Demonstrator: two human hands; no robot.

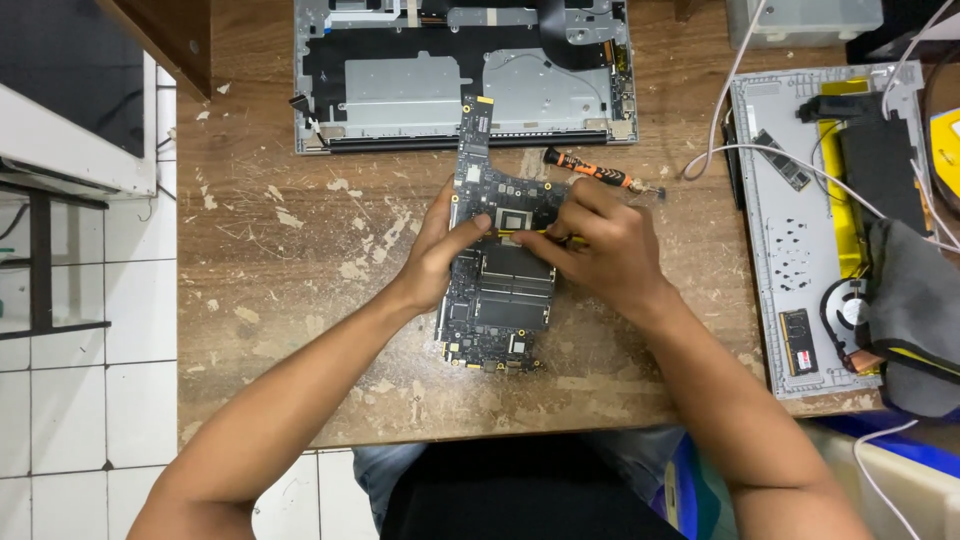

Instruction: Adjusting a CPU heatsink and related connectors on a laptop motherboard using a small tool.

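Note:
A dark laptop motherboard (497,300) lies lengthwise on the worn wooden table (290,300). My left hand (437,258) grips its left edge, thumb resting across the board near the chip. My right hand (600,245) presses down on the board's right side, pinching a thin yellowish tool or strip (527,234) at the chip area. What exactly the fingertips hold is partly hidden.
An orange-and-black screwdriver (598,173) lies just behind my right hand. An opened silver laptop base (465,75) sits at the table's far edge. To the right are a grey bottom cover (790,250) with memory sticks, white cables (800,160) and a grey cloth (915,300). White tiled floor is at left.

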